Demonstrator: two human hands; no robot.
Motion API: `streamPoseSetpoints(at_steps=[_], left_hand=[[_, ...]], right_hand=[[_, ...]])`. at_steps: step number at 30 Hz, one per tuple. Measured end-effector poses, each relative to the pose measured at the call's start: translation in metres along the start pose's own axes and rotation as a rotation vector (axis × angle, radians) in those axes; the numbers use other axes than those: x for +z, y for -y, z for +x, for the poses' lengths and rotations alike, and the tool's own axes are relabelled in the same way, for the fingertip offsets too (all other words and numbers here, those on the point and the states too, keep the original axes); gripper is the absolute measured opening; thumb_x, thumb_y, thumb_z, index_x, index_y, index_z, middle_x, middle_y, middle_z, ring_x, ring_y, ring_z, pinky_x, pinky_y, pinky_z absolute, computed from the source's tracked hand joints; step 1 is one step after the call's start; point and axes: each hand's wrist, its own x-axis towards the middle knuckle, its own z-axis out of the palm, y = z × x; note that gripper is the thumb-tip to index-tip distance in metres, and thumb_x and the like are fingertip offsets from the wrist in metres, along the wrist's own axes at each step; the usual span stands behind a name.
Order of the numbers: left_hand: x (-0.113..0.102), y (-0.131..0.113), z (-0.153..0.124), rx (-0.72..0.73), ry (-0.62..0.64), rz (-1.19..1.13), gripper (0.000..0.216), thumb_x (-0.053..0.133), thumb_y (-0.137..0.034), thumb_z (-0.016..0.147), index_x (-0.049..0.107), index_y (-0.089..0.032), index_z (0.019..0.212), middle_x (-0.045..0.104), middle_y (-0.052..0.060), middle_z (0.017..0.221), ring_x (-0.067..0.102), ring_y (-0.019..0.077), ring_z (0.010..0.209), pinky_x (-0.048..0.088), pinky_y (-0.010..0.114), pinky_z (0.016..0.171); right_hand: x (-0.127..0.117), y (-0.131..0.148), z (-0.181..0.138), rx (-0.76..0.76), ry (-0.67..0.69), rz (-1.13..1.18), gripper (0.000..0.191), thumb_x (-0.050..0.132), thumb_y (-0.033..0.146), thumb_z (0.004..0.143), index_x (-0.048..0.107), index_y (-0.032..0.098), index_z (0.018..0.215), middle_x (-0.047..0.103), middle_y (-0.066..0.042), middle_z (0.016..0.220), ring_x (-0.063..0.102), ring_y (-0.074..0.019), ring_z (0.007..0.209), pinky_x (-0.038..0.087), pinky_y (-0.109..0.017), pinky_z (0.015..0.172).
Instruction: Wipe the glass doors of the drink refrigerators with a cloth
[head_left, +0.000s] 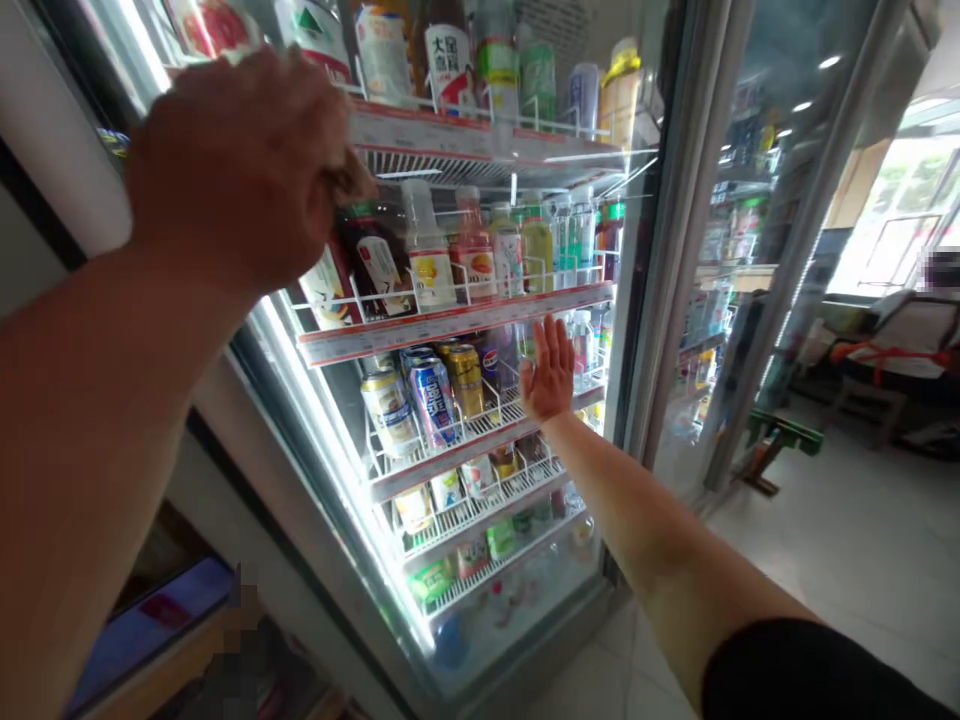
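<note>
My left hand [232,165] is raised at the upper left, in front of the glass door of a lit drinks fridge [457,320]. Its fingers are curled in, and a small crumpled brownish edge shows beside them; what it is I cannot make out. Lower down and to the right, my right hand [550,370] is spread flat with fingers up, apparently against the glass. Behind the glass stand bottles [431,255] on the upper shelves. Cans, among them a blue can [433,400] and a gold can [466,380], fill a middle shelf near my right hand.
A second glass-doored fridge [739,230] stands to the right. Beyond it are a green-topped stool [784,435] and a seated person [911,335] on the tiled floor [847,540]. At the lower left lies a screen [161,625] on a wooden surface.
</note>
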Motion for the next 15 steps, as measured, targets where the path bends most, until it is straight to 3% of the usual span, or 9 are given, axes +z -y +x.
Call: streamPoseSetpoints(at_steps=[3,10,15], left_hand=[[-0.001,0.013,0.002,-0.064,-0.064,0.064,0.057,0.028,-0.024,0.099,0.034,0.008,0.145,0.033,0.019,0.157,0.020,0.0422,0.148,0.027,0.067,0.106],[0.013,0.014,-0.005,0.028,-0.051,-0.006,0.055,0.041,-0.017,0.095,0.038,-0.003,0.149,0.031,0.011,0.162,0.022,0.0307,0.152,0.027,0.057,0.120],[0.015,0.017,-0.009,0.007,-0.086,-0.110,0.071,0.056,-0.016,0.088,0.026,0.003,0.150,0.025,0.017,0.164,0.022,0.0286,0.153,0.029,0.053,0.122]], right_hand=[[0.000,0.000,0.001,-0.004,0.002,0.016,0.071,0.029,0.028,0.098,0.003,0.020,0.163,0.032,-0.011,0.164,0.020,-0.0276,0.156,0.027,-0.054,0.123],[-0.007,0.003,-0.001,-0.002,0.015,0.014,0.072,0.030,0.025,0.098,0.000,0.021,0.163,0.032,-0.012,0.163,0.021,-0.0279,0.155,0.032,-0.054,0.121],[-0.037,0.050,0.040,0.042,-0.093,0.112,0.066,0.036,0.021,0.096,0.020,0.022,0.160,0.043,-0.013,0.155,0.037,-0.0270,0.148,0.039,-0.054,0.117]])
